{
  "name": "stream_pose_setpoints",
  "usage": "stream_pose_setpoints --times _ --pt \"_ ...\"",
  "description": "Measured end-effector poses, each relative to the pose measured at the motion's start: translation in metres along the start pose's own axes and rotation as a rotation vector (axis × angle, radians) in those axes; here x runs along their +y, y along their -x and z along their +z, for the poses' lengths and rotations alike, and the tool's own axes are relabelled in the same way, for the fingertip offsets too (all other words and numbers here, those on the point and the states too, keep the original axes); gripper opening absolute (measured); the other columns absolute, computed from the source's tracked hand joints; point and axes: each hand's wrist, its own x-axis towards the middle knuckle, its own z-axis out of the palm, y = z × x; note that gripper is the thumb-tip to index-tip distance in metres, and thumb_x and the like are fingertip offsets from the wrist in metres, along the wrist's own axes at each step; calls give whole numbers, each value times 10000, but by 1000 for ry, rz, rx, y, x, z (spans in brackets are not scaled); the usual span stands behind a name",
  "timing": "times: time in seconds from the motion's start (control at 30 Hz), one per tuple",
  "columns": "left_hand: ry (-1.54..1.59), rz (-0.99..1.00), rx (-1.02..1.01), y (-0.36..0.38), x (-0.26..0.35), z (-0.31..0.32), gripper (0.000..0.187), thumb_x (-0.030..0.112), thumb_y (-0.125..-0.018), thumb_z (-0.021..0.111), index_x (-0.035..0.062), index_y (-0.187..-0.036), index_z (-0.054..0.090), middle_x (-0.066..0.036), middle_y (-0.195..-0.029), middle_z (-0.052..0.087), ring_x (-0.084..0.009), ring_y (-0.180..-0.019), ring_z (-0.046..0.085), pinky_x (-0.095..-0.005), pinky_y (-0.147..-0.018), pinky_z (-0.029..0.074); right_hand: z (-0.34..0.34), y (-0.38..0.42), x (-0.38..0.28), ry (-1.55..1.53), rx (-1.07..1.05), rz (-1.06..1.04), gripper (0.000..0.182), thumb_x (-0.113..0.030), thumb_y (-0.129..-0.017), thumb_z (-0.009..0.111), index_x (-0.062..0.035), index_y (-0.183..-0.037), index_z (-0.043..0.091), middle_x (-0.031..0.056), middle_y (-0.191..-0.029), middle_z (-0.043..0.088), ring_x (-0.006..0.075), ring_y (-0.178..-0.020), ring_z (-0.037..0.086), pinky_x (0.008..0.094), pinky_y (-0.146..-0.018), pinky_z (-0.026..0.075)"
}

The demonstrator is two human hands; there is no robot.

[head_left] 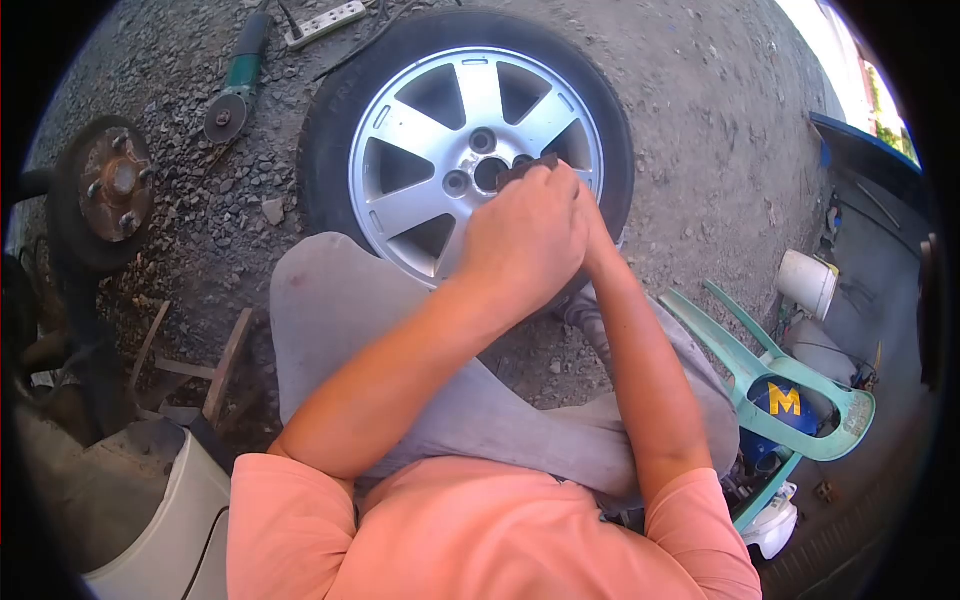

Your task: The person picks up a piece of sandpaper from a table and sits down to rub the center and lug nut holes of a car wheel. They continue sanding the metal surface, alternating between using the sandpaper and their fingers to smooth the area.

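A silver alloy wheel [410, 130] with a black tyre [330, 150] lies flat on the ground before my crossed legs. Both hands meet over its lower right, close to the centre hole. My left hand [525, 228] is closed, its back toward me, hiding much of the other hand. Just past its knuckles a small dark brown piece [528, 172] sticks out over the hub area; its kind cannot be made out. My right hand [592, 225] sits against the left one, with its fingers mostly hidden.
On the gravel at upper left lie an angle grinder [240, 75] and a white power strip [326, 22]. A rusty wheel hub [122, 180] stands at far left above a wooden frame [228, 365]. At right are a green plastic chair [745, 375] and a white bucket [806, 283].
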Motion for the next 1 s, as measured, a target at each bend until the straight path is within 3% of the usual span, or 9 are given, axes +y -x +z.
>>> stream_pose_setpoints --times 0.17,0.2,0.3,0.43,0.57,0.6,0.7,0.93,1.0 --pt "239 -215 623 -80 -78 -88 376 324 -1005 627 -4 -1173 703 -106 -1020 735 -192 -844 673 -345 -826 543 -1 -21 -29 320 -66 72 572 -226 -924 669 24 -1430 576 269 -1122 742 424 -1090 707 452 -949 547" --pt "188 -323 729 -93 -96 -97 368 333 -977 648 18 -1157 705 -186 -1044 766 -297 -968 727 -399 -888 537 -4 -28 -36 345 -79 41 573 -219 -922 666 24 -1433 575 270 -1110 743 422 -1076 710 452 -943 549" --pt "467 -414 609 -97 -141 -82 398 331 -1017 619 -7 -1216 684 -93 -1077 726 -177 -910 651 -343 -853 528 -9 -43 -68 419 -132 15 558 -201 -920 651 9 -1433 582 262 -1094 747 397 -1043 723 448 -925 556" --pt "322 -386 667 -108 -114 -79 331 302 -990 629 1 -1108 698 -171 -983 759 -288 -934 723 -416 -849 539 -2 -61 -60 503 -247 -78 546 -172 -932 670 14 -1437 580 232 -1063 760 330 -957 753 398 -860 574" --pt "506 -411 597 -107 -109 -75 342 299 -989 625 -18 -1090 708 -145 -934 747 -254 -868 701 -386 -805 536 -11 -72 -52 434 -303 -116 541 -166 -943 691 16 -1439 578 227 -1063 761 309 -946 755 383 -852 574" --pt "469 -418 592 -107 -112 -75 342 298 -989 627 -16 -1095 709 -142 -932 746 -248 -867 697 -381 -805 535 -16 -67 -76 305 -303 37 501 -165 -948 688 0 -1413 600 222 -1086 761 332 -979 744 395 -885 565" --pt "381 -410 587 -107 -119 -72 339 296 -990 629 -12 -1107 710 -137 -933 743 -234 -870 690 -370 -805 532 -8 -72 -59 493 -313 -96 498 -166 -946 693 -3 -1408 604 219 -1087 762 326 -984 745 392 -894 566" --pt "382 -340 583 -102 -113 -66 326 287 -1000 623 -12 -1102 702 -121 -934 731 -207 -859 671 -358 -792 524 -19 -75 -53 197 -275 11 470 -175 -939 713 -12 -1371 625 214 -1092 765 303 -984 750 392 -885 567" --pt "411 -361 537 -102 -112 -65 355 309 -1005 623 -6 -1153 690 -109 -995 726 -193 -887 657 -350 -810 519 -3 -75 -33 388 -273 -159 450 -152 -937 708 11 -1349 627 201 -1054 772 286 -959 759 385 -862 576"
